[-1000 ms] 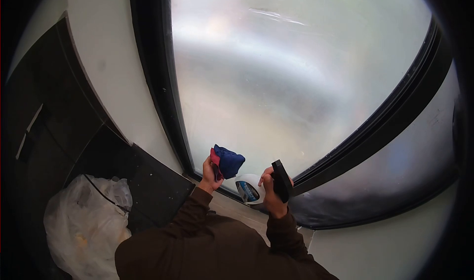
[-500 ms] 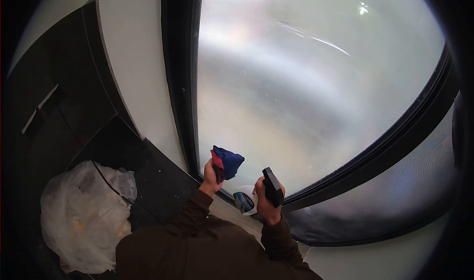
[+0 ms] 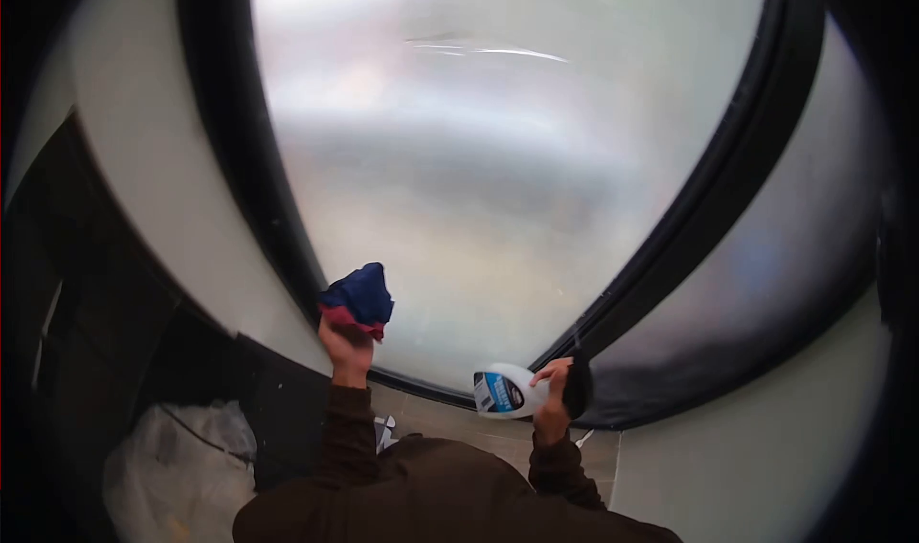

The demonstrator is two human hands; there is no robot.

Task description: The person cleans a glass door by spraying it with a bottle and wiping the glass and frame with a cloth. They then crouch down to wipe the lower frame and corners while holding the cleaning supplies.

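My left hand (image 3: 347,350) grips a folded cloth (image 3: 360,296), dark blue with a red side, held up in front of the lower left of a frosted glass pane (image 3: 459,246). In my right hand (image 3: 552,404) is a white spray bottle (image 3: 504,390) with a blue and black label. My fingers wrap round its neck below the black spray head (image 3: 578,387). The bottle lies tilted, its base pointing left, close to the pane's bottom frame.
Black frame bars (image 3: 226,132) border the pane, with a second glass panel (image 3: 756,285) to the right. A translucent plastic bag (image 3: 182,471) sits on dark tiles at the lower left. Pale scratch-like marks (image 3: 488,51) show high on the glass.
My view has turned right, so the pane and bag appear further left. My left hand has raised the cloth, and the bottle has tipped so its label shows more fully.
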